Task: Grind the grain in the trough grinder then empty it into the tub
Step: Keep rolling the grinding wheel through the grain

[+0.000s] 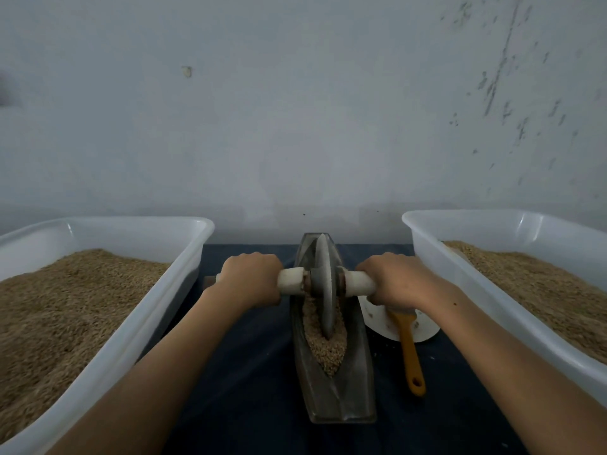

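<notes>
A grey boat-shaped trough grinder (333, 385) lies lengthwise on the dark table in front of me. Its metal wheel (323, 284) stands upright in the groove, toward the far end. Tan grain (325, 346) fills the groove on the near side of the wheel. My left hand (251, 279) grips the pale handle (290, 280) on the wheel's left side. My right hand (394, 279) grips the matching handle (358, 284) on the right. A white tub (170, 287) heaped with grain stands to the left, and a second white tub (437, 261) holding grain stands to the right.
A brush with a yellow handle (409, 349) lies on a white plate (423, 333) between the grinder and the right tub. The table is covered in dark blue cloth (249, 372). A pale wall (295, 110) rises directly behind the table.
</notes>
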The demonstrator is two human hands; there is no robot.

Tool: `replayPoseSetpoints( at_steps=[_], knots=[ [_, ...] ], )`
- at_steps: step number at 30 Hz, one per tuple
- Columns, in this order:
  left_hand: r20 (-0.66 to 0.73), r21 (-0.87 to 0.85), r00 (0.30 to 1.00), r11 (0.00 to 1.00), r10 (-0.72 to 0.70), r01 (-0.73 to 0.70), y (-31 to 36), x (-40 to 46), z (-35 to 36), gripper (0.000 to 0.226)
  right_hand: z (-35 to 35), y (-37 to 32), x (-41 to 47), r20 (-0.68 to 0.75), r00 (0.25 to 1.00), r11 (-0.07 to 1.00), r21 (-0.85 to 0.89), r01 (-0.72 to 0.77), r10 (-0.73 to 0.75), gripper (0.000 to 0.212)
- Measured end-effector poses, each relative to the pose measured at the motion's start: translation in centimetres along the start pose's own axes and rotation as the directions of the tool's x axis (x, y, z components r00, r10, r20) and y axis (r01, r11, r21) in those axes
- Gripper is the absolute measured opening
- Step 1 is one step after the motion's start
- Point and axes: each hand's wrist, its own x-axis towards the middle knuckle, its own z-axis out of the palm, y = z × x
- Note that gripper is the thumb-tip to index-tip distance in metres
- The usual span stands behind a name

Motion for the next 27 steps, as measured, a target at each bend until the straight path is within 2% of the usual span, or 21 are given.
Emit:
replayPoseSetpoints(
  at_steps=[4,7,9,11,15,17,19,21,24,27],
  knots=[
    [-0.248,-0.004,0.969,1.000,-0.010,0.009,0.2,0.2,0.9,0.021,1.2,0.0,0.4,-0.234,0.971,0.999,-0.010,-0.047,0.043,0.015],
    [-0.306,-0.004,0.952,1.000,-0.017,0.017,0.3,0.1,1.2,0.020,1.6,0.0,0.5,-0.274,0.960,0.999,0.008,-0.049,0.050,0.015],
    [-0.263,0.008,0.965,1.000,-0.006,0.008,0.3,0.1,1.1,0.022,1.3,0.1,0.3,-0.225,0.974,1.000,0.004,-0.028,0.028,0.012],
    [-0.152,0.024,0.988,1.000,0.004,-0.001,0.2,0.1,0.7,0.028,0.6,0.2,0.1,-0.129,0.992,1.000,-0.015,-0.002,0.000,0.010],
    [0.113,-0.037,0.993,0.999,0.013,-0.009,-0.3,0.0,-0.2,0.041,-0.8,0.0,-0.2,0.097,0.995,1.000,-0.001,0.021,-0.021,0.032],
    [0.163,-0.052,0.987,0.999,0.016,-0.008,-0.4,0.0,-0.3,0.044,-1.0,-0.1,-0.3,0.139,0.990,1.000,0.003,0.023,-0.024,0.035],
    [0.130,-0.040,0.991,0.999,0.013,-0.007,-0.3,0.0,-0.3,0.042,-0.9,-0.1,-0.4,0.135,0.991,1.000,0.010,0.007,-0.008,0.035],
    [0.039,-0.010,0.999,1.000,0.012,-0.012,-0.1,0.1,0.0,0.036,-0.4,-0.2,-0.2,0.072,0.997,1.000,0.005,-0.012,0.011,0.027],
    [-0.148,0.001,0.989,1.000,0.000,0.000,0.0,0.2,0.7,0.024,0.6,-0.2,0.2,-0.150,0.988,0.999,-0.022,-0.035,0.031,0.012],
    [-0.248,-0.009,0.968,1.000,-0.024,0.022,0.1,0.2,1.2,0.017,1.5,-0.1,0.6,-0.278,0.960,0.998,-0.027,-0.049,0.040,0.017]
  ],
)
